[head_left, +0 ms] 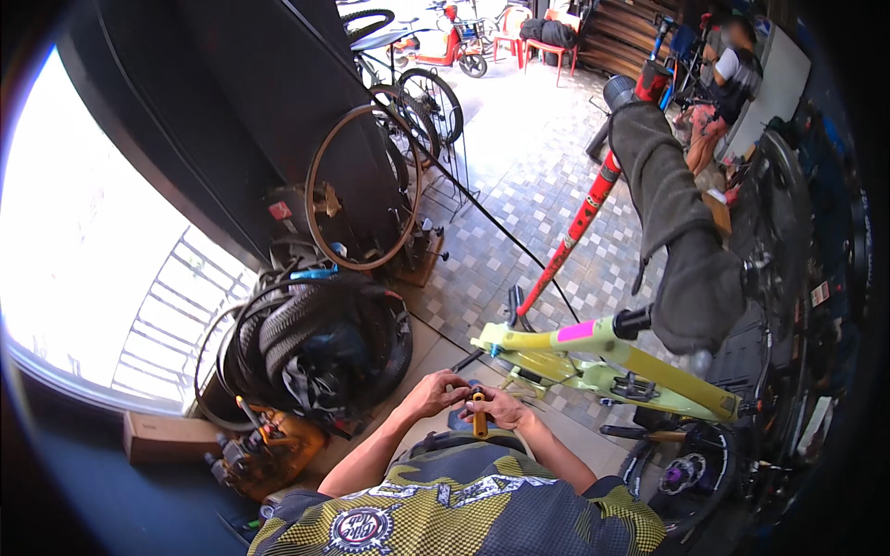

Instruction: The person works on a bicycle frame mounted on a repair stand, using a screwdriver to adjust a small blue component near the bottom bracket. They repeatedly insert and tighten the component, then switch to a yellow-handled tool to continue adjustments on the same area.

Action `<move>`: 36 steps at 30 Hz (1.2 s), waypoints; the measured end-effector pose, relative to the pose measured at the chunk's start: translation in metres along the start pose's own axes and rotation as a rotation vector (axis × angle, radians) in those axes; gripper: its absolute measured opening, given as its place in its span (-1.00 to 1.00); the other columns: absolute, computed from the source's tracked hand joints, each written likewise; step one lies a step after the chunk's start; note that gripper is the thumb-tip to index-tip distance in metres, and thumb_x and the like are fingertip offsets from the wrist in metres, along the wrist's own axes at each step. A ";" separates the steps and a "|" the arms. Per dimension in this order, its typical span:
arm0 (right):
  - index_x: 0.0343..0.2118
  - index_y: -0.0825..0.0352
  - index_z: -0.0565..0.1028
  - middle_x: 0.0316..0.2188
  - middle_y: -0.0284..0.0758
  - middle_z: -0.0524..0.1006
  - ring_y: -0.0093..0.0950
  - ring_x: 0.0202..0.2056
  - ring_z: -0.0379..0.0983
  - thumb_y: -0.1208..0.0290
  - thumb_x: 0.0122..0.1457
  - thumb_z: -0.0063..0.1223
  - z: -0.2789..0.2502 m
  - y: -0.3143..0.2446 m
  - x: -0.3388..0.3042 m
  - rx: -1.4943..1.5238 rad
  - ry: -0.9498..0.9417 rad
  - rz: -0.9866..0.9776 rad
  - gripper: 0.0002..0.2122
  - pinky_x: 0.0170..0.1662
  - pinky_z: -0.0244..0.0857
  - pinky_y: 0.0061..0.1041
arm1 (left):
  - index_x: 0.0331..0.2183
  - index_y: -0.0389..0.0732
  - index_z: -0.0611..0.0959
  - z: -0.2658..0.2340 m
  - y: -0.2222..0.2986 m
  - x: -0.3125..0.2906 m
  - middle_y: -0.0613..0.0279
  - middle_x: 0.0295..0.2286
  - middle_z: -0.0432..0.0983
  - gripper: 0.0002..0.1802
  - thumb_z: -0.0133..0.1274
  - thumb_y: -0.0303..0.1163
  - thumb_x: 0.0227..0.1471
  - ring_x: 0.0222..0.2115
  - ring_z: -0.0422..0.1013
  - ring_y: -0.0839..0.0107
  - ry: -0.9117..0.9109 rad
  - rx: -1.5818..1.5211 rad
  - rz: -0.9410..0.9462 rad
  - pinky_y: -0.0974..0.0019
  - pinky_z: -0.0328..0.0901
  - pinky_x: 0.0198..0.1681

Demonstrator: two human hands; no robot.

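Note:
Close to my body, my right hand (pixel 505 408) is closed around a small hand tool with a yellow body and a dark end (pixel 479 417); its exact kind is too small to tell. Just beside it, my left hand (pixel 434 396) has its fingers pinched together by the tool's dark end. What sits between those left fingers, if anything, is hidden. Ahead and to the right of both hands is a yellow-green bicycle frame (pixel 681 375) with a pink patch. It stands by a red repair stand (pixel 593 199), whose upper part is wrapped in dark cloth (pixel 663 176).
Black tyres (pixel 297 329) are heaped at the left, near a cardboard box (pixel 167 437). A bare wheel rim (pixel 313 185) stands beyond them. Bicycle wheels (pixel 718 468) lie low at the right. A person (pixel 728 88) sits far right; a red scooter (pixel 450 42) is at the back.

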State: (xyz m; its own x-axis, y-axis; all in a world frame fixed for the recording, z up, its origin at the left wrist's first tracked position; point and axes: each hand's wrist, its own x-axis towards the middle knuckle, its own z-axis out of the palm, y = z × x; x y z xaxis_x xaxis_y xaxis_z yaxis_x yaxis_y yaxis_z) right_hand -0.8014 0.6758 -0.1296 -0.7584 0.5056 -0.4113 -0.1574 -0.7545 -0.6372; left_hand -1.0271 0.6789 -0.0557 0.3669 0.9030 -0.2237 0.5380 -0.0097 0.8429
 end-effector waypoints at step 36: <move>0.15 0.38 0.37 -0.22 -0.34 0.53 -0.59 -0.33 0.50 0.46 0.34 0.08 0.102 -0.074 0.053 0.028 1.098 -0.700 -0.64 -0.28 0.47 -0.51 | 0.05 -0.15 0.63 -0.141 0.071 0.269 0.17 -0.36 0.63 -0.66 0.14 -0.39 0.23 -0.37 0.43 0.51 -0.895 -0.049 0.198 0.27 0.37 -0.29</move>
State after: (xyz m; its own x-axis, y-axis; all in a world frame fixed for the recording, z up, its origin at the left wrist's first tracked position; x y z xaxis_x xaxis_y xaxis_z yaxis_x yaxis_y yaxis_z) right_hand -0.8942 0.7159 -0.0379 0.3980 0.8586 -0.3230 -0.3295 -0.1949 -0.9238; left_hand -0.9972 0.9815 0.0125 0.9108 0.2166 -0.3514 0.3774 -0.0918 0.9215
